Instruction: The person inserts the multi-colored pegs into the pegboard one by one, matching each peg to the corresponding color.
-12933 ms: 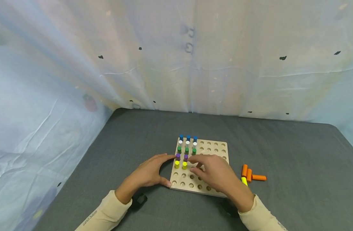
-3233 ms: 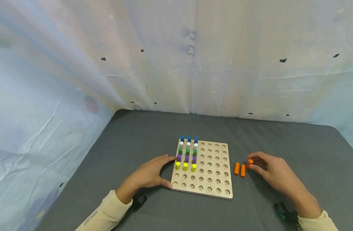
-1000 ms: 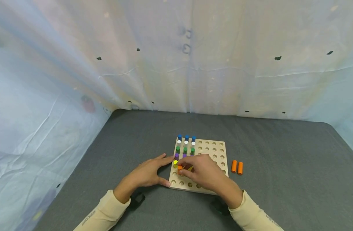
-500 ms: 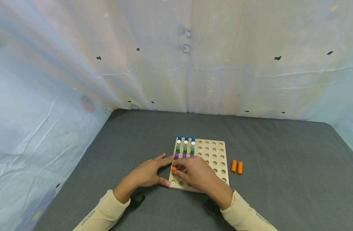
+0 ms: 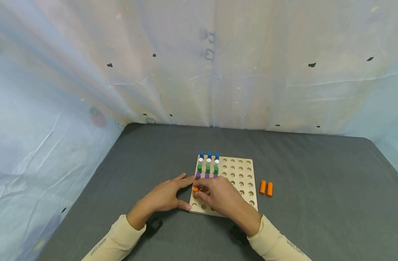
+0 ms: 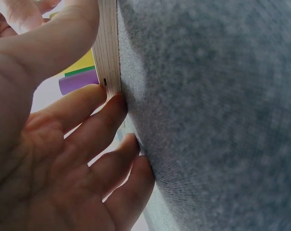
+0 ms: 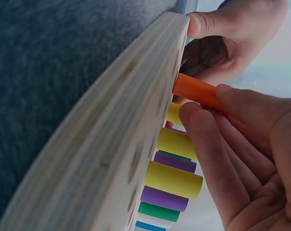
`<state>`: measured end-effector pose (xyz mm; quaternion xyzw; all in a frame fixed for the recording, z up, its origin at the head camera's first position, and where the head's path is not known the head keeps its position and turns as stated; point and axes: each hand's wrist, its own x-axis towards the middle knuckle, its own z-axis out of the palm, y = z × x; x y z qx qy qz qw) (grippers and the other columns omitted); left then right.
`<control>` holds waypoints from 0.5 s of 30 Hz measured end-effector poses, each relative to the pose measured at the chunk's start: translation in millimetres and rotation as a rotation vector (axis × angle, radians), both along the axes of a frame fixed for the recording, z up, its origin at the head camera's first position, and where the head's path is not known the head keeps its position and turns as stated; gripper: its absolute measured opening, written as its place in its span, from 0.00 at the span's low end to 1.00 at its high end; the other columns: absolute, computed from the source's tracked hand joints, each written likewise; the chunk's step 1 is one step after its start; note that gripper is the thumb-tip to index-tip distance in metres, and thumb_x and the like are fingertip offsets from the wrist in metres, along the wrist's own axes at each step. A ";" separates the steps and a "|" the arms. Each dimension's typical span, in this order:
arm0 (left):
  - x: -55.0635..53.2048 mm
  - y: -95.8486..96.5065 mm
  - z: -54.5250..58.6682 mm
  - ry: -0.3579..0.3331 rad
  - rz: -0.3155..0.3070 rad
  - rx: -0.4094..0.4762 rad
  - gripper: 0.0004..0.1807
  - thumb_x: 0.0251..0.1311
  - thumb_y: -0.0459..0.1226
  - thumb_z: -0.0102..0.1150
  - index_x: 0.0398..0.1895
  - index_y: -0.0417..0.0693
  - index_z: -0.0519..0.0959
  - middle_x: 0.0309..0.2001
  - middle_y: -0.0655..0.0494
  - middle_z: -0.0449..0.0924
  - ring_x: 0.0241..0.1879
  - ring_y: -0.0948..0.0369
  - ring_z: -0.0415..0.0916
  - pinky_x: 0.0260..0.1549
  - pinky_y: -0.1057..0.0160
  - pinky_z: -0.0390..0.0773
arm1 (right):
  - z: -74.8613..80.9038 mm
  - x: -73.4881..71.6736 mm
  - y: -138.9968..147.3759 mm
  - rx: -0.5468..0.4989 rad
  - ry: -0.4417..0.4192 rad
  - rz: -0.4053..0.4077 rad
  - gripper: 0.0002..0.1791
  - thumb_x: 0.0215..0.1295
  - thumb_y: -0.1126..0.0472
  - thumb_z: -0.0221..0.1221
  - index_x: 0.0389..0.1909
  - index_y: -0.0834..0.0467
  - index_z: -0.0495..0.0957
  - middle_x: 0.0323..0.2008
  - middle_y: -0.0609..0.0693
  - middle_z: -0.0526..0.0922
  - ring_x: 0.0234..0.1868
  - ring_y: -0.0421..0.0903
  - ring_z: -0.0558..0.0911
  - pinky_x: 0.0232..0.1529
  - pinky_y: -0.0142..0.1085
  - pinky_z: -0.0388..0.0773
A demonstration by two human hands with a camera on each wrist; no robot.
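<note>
My right hand (image 5: 220,194) pinches an orange peg (image 5: 195,189) between thumb and fingers, over the left column of a wooden pegboard (image 5: 236,159). In the right wrist view the orange peg (image 7: 198,90) stands with its lower end at the board's face, just in front of the yellow pegs (image 7: 174,180). My left hand (image 5: 163,195), fingers stretched, touches the board's left edge with thumb and index finger. Behind the yellow row, which my right hand hides in the head view, rows of purple (image 5: 198,175), green (image 5: 208,169), white (image 5: 208,160) and blue pegs (image 5: 209,155) stand upright.
Two loose orange pegs (image 5: 263,187) (image 5: 269,189) lie side by side on the dark grey tabletop (image 5: 316,203), right of the board. A pale curtain (image 5: 244,72) hangs along the table's back and left sides.
Purple and yellow rows have each gained a third peg. My right hand has picked up an orange peg from the right and carried it left to the board. My left hand has stayed put.
</note>
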<state>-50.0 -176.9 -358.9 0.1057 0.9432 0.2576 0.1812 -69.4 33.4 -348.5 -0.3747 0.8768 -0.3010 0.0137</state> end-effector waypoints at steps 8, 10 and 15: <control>0.2 0.5 3.0 -0.006 0.000 0.000 0.50 0.46 0.50 0.76 0.75 0.65 0.63 0.77 0.44 0.55 0.72 0.40 0.61 0.64 0.35 0.66 | 0.1 -0.5 0.0 0.009 -0.007 0.014 0.11 0.63 0.58 0.68 0.45 0.55 0.87 0.38 0.45 0.90 0.35 0.36 0.87 0.36 0.29 0.82; 0.3 0.4 2.9 -0.005 -0.001 0.002 0.50 0.46 0.50 0.76 0.75 0.64 0.63 0.78 0.44 0.55 0.73 0.41 0.61 0.64 0.35 0.66 | -0.7 -0.6 -0.7 0.017 0.003 0.030 0.11 0.63 0.58 0.68 0.45 0.55 0.87 0.37 0.46 0.90 0.35 0.36 0.87 0.37 0.29 0.82; -0.1 -0.3 2.1 -0.005 -0.007 0.001 0.49 0.47 0.50 0.76 0.75 0.64 0.63 0.78 0.44 0.55 0.73 0.41 0.61 0.64 0.35 0.66 | -3.0 -0.9 -3.1 0.041 0.040 0.053 0.10 0.63 0.59 0.67 0.45 0.56 0.87 0.36 0.46 0.90 0.35 0.36 0.87 0.37 0.30 0.82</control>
